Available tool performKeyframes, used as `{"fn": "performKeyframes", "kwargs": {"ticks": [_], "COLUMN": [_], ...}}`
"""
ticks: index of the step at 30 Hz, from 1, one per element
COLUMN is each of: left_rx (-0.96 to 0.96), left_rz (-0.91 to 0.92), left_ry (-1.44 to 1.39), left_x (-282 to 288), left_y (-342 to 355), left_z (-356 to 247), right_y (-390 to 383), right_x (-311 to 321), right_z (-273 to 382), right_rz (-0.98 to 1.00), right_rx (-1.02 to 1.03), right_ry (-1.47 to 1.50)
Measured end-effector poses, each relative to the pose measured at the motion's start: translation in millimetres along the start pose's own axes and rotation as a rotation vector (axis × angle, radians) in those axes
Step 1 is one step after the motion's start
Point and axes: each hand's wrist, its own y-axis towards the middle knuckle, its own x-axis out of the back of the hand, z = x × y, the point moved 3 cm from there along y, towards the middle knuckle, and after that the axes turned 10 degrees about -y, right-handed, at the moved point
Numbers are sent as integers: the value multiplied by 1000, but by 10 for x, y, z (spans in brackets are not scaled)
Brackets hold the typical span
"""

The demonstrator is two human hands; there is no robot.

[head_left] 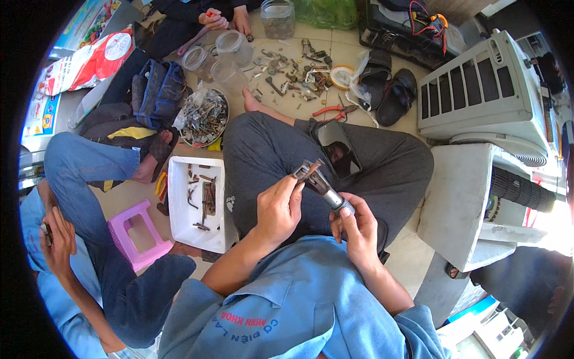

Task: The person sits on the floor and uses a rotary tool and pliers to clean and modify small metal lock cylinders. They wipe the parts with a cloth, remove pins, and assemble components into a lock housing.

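Above my lap I hold a grey metal tool with a round, thick end and a forked, rust-brown head; its exact kind I cannot make out. My left hand is closed round the head end, fingers and thumb pinching it. The fingers of my right hand grip the cylindrical end. On my thigh, just beyond the tool, lies a dark-screened phone. Left of my leg stands a white plastic tray holding several rusty metal pieces.
Small metal parts lie scattered on the floor ahead, near red-handled pliers, clear jars and black sandals. A round pan of parts and a pink stool are at left, beside a seated person. White appliance casings stand right.
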Motion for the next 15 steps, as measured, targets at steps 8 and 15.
{"fn": "performKeyframes", "kwargs": {"ticks": [8, 15], "left_rx": [10, -164], "left_rz": [268, 158], "left_ry": [-168, -68], "left_x": [-330, 131], "left_y": [-443, -234], "left_z": [168, -226], "right_y": [136, 900], "right_x": [-440, 51], "right_z": [1036, 304], "right_rz": [71, 414], "right_rx": [946, -35], "right_ry": [-1173, -474]}}
